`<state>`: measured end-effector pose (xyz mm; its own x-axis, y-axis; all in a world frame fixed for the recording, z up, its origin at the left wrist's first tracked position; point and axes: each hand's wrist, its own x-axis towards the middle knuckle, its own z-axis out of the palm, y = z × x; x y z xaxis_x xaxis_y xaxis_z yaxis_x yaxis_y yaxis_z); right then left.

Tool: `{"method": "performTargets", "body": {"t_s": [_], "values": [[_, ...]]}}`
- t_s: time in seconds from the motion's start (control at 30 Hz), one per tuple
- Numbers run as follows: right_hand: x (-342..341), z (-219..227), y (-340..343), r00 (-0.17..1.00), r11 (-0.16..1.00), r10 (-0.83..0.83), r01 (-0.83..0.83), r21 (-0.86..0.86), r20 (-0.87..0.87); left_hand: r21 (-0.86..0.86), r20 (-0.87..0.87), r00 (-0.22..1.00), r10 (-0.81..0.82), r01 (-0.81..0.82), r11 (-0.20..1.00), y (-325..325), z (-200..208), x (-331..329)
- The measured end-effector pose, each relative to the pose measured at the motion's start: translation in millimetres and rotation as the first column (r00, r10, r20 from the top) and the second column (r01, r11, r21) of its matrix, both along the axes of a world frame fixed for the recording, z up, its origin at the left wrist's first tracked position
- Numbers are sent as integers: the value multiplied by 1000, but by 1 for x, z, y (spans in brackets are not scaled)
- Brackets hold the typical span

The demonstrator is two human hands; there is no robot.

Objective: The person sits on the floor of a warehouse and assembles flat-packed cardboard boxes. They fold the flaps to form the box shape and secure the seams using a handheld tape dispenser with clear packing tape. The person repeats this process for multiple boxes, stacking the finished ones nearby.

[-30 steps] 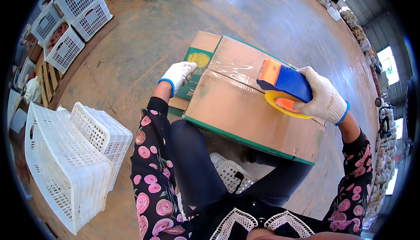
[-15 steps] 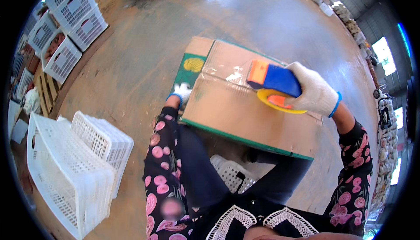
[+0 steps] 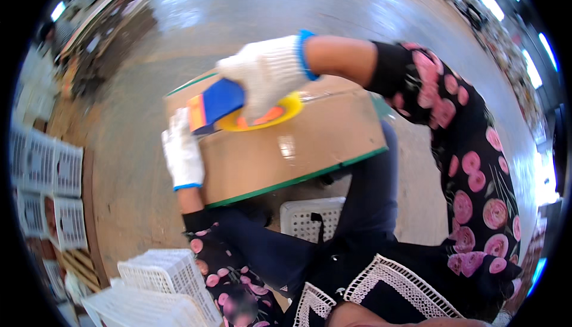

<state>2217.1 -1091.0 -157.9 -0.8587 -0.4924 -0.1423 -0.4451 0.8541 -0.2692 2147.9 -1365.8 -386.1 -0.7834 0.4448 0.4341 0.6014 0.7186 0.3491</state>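
Note:
A brown cardboard box (image 3: 325, 139) with green edges lies in front of my knees. In a white knit glove with a blue cuff, my right hand (image 3: 265, 74) grips a blue and orange tape dispenser (image 3: 221, 102) carrying a yellow-rimmed tape roll (image 3: 291, 110). The dispenser's orange end is over the left part of the box top. My left hand (image 3: 182, 151), also gloved, lies against the box's left side, fingers stretched out and close to the dispenser's end. Glossy clear tape (image 3: 287, 146) shows on the cardboard. Motion blurs the right hand a little.
White perforated crates (image 3: 164, 273) stand at my lower left. Stacked white crates (image 3: 50, 163) and a wooden pallet (image 3: 80, 266) are farther left. A white perforated seat or crate (image 3: 301, 217) shows between my legs. Flat stacked material (image 3: 110, 32) lies at the far left.
My right hand has swept left across the box with the tape dispenser. My left hand now lies flat at the box's left side. The view has turned, and the green printed flap no longer shows.

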Motion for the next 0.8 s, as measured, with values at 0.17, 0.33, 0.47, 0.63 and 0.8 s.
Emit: {"method": "performTargets", "body": {"t_s": [0.17, 0.33, 0.47, 0.63, 0.8], "values": [[20, 4, 35, 999, 996, -13, 11, 84, 32, -178, 5, 999, 50, -48, 983, 9, -5, 0], [97, 12, 144, 984, 975, -171, 164, 150, 39, -249, 27, 995, 95, -86, 965, 19, -12, 1], [191, 17, 261, 941, 920, -337, 337, 200, -32, -235, 28, 995, 95, -85, 968, 9, -7, -3], [248, -12, 345, 795, 752, -607, 571, 330, 8, -248, 67, 991, 120, -100, 964, 7, -6, -3], [257, -50, 363, 829, 807, -559, 551, 212, -21, -235, 110, 990, 87, -60, 970, 0, 8, 1]]}}
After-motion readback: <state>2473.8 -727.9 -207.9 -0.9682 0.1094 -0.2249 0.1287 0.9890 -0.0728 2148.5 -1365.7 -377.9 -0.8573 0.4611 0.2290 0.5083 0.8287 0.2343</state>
